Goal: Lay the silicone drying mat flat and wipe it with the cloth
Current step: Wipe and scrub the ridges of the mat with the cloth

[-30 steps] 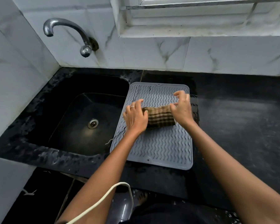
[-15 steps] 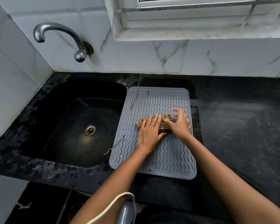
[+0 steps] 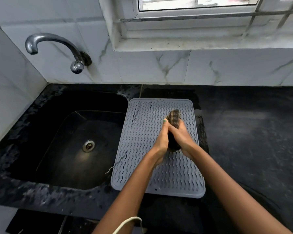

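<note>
White marble-look tiles and a window sill back a black stone desk (image 3: pixel 243 132), with a dark sink (image 3: pixel 71 141) sunk into its left part under a curved chrome tap (image 3: pixel 57 46). Just right of the sink, the grey silicone drying mat (image 3: pixel 139 132) lies flat on the desk, its long sides running from the desk's front edge toward the back wall. Its left side sits right along the sink's rim, probably so that water can run off into the basin. One thin ridge strip has come loose near the mat's front left corner and curls out over the sink.

Above the middle of the mat, both hands hold the brown checked cloth (image 3: pixel 174 116) bunched into a tight roll. The left hand (image 3: pixel 161 141) and the right hand (image 3: pixel 182 137) are pressed together around it, fingers curled and gripping, so that only the far end of the cloth pokes out beyond the knuckles. Whether the cloth's underside touches the mat cannot be told from this angle. The grip looks like gathering or wringing the cloth into a firm pad. With the mat already laid flat, I judge the work to be in the wiping stage.
</note>
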Demonstrator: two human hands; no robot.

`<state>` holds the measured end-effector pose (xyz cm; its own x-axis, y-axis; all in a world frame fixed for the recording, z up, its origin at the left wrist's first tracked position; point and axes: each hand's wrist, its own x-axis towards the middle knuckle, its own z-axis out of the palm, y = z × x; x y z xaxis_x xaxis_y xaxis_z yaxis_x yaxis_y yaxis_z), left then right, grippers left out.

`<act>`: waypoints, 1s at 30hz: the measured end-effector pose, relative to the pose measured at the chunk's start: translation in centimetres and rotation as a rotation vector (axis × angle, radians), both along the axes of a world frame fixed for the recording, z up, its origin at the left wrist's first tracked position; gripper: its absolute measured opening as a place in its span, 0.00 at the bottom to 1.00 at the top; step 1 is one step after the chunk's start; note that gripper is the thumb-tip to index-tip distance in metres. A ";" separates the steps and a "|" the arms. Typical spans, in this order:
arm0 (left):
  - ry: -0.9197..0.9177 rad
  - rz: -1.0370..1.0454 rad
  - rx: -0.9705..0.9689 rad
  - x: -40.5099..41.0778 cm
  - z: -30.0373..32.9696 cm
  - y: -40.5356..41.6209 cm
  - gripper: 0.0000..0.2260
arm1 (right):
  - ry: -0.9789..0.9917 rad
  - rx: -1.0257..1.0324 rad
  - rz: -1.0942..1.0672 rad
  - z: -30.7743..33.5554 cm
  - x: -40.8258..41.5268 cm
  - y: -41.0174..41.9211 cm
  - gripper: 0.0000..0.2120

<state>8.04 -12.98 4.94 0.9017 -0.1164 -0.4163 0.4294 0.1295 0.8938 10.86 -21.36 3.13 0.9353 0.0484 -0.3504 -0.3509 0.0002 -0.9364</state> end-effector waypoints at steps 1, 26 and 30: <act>-0.002 0.033 0.040 0.6 -0.3 0.4 0.26 | 0.000 -0.004 -0.015 -0.2 0.4 -0.2 0.13; -0.439 -0.109 1.350 11.5 -9.7 4.7 0.26 | -0.689 -1.507 0.664 -3.9 16.7 1.0 0.26; -0.432 -0.115 1.353 11.4 -9.7 4.7 0.27 | -0.758 -1.625 0.653 -3.5 17.1 -4.2 0.28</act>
